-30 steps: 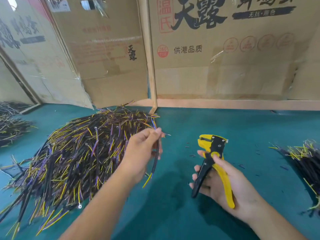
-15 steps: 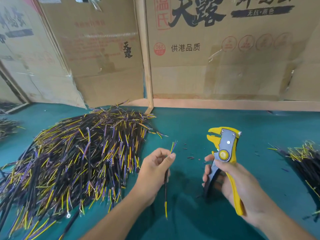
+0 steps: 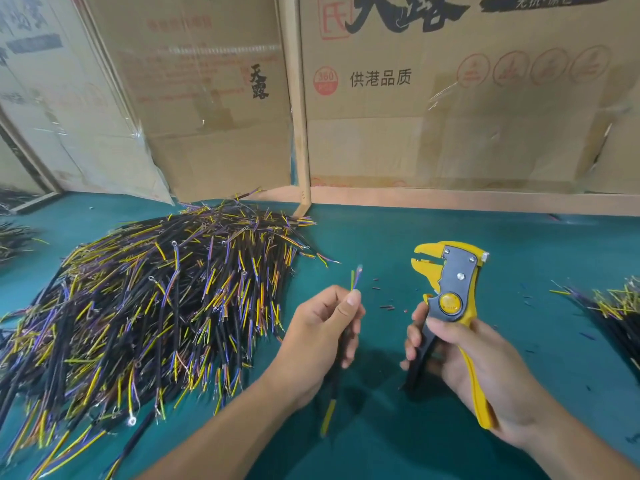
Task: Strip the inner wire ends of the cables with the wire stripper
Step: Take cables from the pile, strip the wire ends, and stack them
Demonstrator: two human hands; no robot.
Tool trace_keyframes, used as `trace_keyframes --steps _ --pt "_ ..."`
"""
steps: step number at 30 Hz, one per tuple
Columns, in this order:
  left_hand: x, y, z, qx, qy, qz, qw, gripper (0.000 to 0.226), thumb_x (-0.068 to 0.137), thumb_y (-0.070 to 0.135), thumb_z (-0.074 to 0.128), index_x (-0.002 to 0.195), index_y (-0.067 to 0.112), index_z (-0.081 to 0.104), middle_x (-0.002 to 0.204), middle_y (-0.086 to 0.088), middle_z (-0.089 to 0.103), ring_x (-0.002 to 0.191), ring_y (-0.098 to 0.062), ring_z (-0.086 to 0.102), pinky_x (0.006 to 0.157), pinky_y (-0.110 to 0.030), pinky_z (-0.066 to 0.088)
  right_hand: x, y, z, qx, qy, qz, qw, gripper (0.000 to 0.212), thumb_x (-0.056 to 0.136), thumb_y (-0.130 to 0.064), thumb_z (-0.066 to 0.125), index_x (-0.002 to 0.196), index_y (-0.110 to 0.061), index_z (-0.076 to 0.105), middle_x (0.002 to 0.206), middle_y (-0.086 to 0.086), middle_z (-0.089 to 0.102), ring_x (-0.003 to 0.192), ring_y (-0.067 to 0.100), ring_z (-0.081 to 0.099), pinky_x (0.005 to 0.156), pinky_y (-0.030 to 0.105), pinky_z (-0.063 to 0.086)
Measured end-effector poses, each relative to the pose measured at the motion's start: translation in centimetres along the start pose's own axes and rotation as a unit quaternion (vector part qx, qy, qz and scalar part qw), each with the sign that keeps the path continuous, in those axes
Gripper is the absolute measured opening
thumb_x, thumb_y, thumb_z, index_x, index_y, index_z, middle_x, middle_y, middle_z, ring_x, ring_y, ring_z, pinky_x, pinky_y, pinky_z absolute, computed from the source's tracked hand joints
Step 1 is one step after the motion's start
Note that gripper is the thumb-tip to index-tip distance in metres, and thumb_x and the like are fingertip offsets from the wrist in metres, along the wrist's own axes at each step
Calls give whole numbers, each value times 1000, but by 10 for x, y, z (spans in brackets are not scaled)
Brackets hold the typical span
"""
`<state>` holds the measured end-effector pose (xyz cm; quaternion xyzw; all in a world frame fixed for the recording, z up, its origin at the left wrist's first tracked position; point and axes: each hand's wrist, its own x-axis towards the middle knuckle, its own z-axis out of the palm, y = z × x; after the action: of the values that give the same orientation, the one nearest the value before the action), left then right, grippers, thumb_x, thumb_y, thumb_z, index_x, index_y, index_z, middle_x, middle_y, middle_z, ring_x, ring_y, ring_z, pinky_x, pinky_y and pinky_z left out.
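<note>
I have one view only — the head camera, worn high and tilted forward and down across the green surface [image 3: 398,445]. It sits close: both forearms enter from the bottom edge, the cardboard boxes [image 3: 450,98] fill the top, and the wide lens bends the edges — no second view shares this scene.

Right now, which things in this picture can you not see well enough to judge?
All in the head view:
- Held cable: the left hand covers its middle; its wire tips are blurred, so stripped or not is unclear.
- Wire stripper: the right hand hides much of its handles.
- Right cable pile: cut off by the frame edge.
- Bits on the table: too small to identify.
</note>
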<state>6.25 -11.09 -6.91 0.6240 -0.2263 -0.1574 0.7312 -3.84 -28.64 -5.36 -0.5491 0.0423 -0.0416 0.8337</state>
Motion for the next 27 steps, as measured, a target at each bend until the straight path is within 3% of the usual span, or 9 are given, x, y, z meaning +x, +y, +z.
trace_keyframes --steps 4,8,11,16,21,27 --pt "1 4 0 -40 34 -51 997 25 104 31 49 92 20 68 62 0 48 41 -11 27 42 -17 21 1 -1 0 2 3 5 1000 30 78 -23 67 101 -5 63 83 18 53 75 31 55 70 41 56" --pt "5 6 -2 -147 114 -109 977 26 107 18 39 101 9 63 62 0 51 40 -10 29 37 -17 23 4 0 -2 10 4 7 1000 25 82 -21 62 102 -5 61 83 18 52 75 30 55 70 42 56" --pt "8 10 -4 -212 132 -126 960 21 107 15 36 100 11 55 63 -1 52 42 -12 34 38 -19 27 4 0 -3 11 4 8 1000 22 83 -21 61 100 -6 62 82 17 53 75 30 55 70 43 56" --pt "5 19 0 -240 109 -97 960 9 107 15 37 105 13 45 66 -1 52 41 -11 32 39 -19 26 4 1 -4 -1 1 6 1000 21 84 -21 60 100 -7 63 82 16 54 75 30 56 70 42 56" --pt "0 30 -3 -405 35 -133 904 21 105 20 38 88 16 49 62 5 42 38 -6 28 34 -16 24 5 2 -4 -1 5 7 1000 22 84 -22 60 100 -7 63 81 15 54 74 30 56 70 43 56" --pt "0 31 -2 -419 31 -138 897 22 106 21 37 88 17 50 65 5 40 40 -6 30 35 -16 26 6 3 -6 -4 5 9 1000 21 84 -23 61 99 -9 65 83 15 55 75 30 56 71 44 56"
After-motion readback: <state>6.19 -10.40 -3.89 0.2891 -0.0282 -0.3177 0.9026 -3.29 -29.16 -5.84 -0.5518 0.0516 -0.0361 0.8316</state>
